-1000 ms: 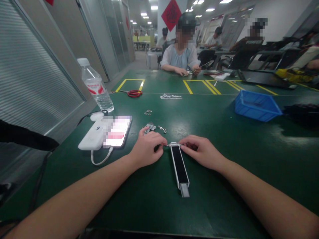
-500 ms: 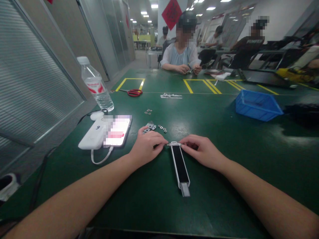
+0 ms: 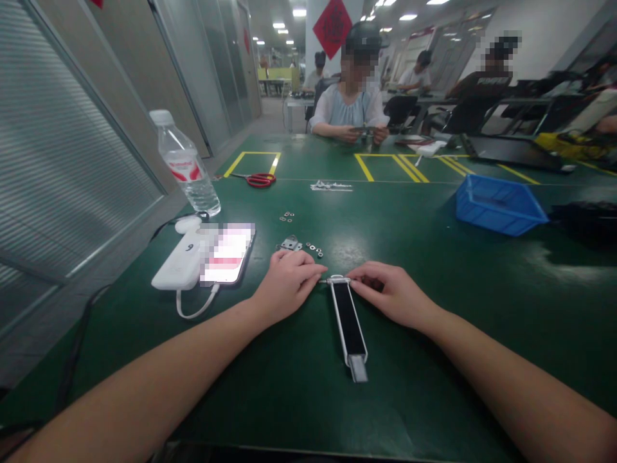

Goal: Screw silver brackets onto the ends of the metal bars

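A long black strip in a white frame lies on the green table, with a grey tab at its near end. Across its far end runs a thin metal rod, whose tip sticks out on the left. My left hand is closed beside that tip, thumb and forefinger together; anything between them is hidden. At the frame's far right corner, my right hand pinches the rod's other end, mostly covered by the fingertips. Just beyond my left hand are a flat metal bracket and several small nuts.
Several washers, small silvery parts and red-handled scissors lie farther off. On the left are a water bottle, a white power bank and a cabled phone. A blue bin stands right. A person sits opposite.
My left fingers have shifted slightly, the forefinger now stretched a little above the rod's tip. My right hand and the framed strip have stayed put. The person opposite has moved their hands.
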`<control>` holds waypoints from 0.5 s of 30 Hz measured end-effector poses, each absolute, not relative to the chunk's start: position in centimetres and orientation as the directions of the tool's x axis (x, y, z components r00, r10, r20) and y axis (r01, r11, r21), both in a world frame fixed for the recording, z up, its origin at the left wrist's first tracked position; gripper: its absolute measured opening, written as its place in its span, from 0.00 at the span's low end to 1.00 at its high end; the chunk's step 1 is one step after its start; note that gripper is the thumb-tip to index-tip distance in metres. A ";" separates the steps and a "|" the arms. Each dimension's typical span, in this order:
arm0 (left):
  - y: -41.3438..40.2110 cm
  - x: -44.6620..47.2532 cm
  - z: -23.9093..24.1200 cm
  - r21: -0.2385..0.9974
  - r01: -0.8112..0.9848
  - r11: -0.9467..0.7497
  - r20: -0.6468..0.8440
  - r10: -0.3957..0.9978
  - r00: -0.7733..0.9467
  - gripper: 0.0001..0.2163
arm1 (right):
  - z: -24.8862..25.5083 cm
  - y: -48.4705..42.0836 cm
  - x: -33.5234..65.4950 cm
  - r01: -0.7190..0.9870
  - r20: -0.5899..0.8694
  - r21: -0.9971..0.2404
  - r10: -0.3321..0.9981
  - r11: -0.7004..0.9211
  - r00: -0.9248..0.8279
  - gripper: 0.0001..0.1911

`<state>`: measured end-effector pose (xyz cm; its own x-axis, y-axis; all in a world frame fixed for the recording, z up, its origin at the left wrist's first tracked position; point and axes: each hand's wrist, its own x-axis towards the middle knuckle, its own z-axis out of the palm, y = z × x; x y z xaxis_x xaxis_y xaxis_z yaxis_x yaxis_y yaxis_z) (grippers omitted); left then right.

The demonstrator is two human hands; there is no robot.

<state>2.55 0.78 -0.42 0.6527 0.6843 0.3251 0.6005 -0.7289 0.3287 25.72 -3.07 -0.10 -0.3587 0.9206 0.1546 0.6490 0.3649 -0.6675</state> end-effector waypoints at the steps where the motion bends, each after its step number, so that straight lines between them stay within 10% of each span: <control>1: 0.8 2.6 -0.4 0.330 0.601 -0.728 0.316 0.685 0.656 0.11 | -0.1 -3.1 25.7 0.648 0.157 -0.667 0.920 0.367 -0.359 0.10; 15: 0.5 2.8 -0.3 0.411 0.596 -0.690 0.335 0.722 0.605 0.07 | -0.1 -3.0 25.7 0.654 0.158 -0.662 0.921 0.367 -0.356 0.10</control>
